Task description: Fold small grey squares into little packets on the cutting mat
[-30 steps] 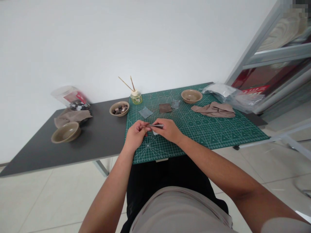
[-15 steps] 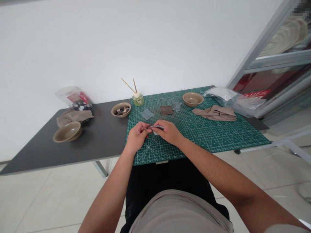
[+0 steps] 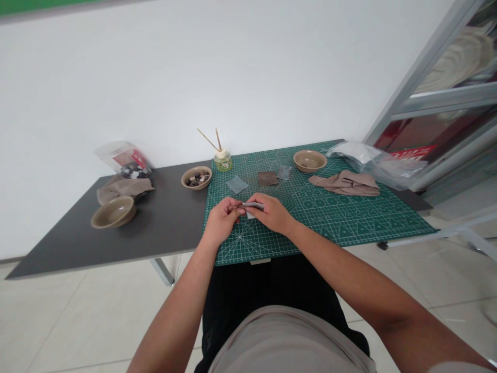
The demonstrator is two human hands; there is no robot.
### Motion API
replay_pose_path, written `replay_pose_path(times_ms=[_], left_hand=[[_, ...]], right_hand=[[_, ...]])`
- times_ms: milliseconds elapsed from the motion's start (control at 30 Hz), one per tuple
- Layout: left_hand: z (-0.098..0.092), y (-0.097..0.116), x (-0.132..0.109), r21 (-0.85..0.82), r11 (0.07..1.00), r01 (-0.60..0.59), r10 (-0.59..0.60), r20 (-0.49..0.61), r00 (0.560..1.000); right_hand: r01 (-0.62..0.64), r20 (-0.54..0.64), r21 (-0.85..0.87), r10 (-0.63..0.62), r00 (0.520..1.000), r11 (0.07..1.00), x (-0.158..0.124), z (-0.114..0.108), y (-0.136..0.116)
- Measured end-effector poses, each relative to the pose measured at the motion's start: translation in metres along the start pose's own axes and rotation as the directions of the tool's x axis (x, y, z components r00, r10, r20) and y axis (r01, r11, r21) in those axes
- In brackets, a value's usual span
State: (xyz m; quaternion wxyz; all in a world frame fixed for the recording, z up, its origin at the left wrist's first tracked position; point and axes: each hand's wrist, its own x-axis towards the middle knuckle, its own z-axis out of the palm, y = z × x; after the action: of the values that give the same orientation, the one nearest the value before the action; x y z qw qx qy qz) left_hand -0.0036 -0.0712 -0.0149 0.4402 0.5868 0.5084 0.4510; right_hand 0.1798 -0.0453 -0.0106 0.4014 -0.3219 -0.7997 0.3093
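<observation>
Only the view has shifted; left hand [image 3: 222,220] and right hand [image 3: 275,213] pinch a grey piece [image 3: 254,205] between thumb and fingers.

The cutting mat [image 3: 330,217] is green, printed with white grid lines, triangles, circles and a starburst. The held piece [image 3: 255,205] is grey. Two flat squares [image 3: 237,185] are blue-grey; a third square [image 3: 267,178] is brown. Bowls [image 3: 112,213] are tan, cloths [image 3: 345,183] dusty brown, the table [image 3: 166,228] dark grey, the wall [image 3: 233,67] white.

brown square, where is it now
In the head view, the brown square lies on the green mat beyond the right hand, between a bluish square, left, and a grey square, right.
</observation>
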Motion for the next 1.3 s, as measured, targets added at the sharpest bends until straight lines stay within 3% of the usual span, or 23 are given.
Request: replay_pose_path(times_ms=[167, 433, 933, 1133, 1300], left_hand=[[-0.0001, -0.0012, -0.0001, -0.003, 1.000, -0.001, 0.001, -0.006, 1.000], [0.0009, 0.0025, -0.0002, -0.020, 1.000, 0.001, -0.001, -0.006, 1.000], [0.0008, 0.0020, -0.0003, -0.030, 1.000, -0.002, 0.002, 0.000, 1.000], [0.0008, 0.0019, -0.0001, -0.056, 0.998, -0.010, 0.010, 0.006, 1.000], [0.0011, 0.0016, 0.0000, -0.055, 0.998, -0.007, 0.008, 0.008, 1.000]], right_hand=[[-0.052, -0.057, -0.007, 0.052, 0.997, 0.999, -0.0013, 0.0001, -0.0030], [0.011, 0.004, -0.018, -0.011, 1.000, 1.000, -0.0011, 0.0002, -0.0013], [-0.023, -0.052, -0.027, 0.022, 0.998, 0.999, -0.0013, 0.0014, -0.0014], [0.062, -0.038, -0.039, -0.063, 0.997, 0.997, -0.0013, 0.0031, 0.0011], [0.029, -0.063, -0.047, -0.032, 0.998, 0.998, -0.0020, 0.0033, 0.0021]])
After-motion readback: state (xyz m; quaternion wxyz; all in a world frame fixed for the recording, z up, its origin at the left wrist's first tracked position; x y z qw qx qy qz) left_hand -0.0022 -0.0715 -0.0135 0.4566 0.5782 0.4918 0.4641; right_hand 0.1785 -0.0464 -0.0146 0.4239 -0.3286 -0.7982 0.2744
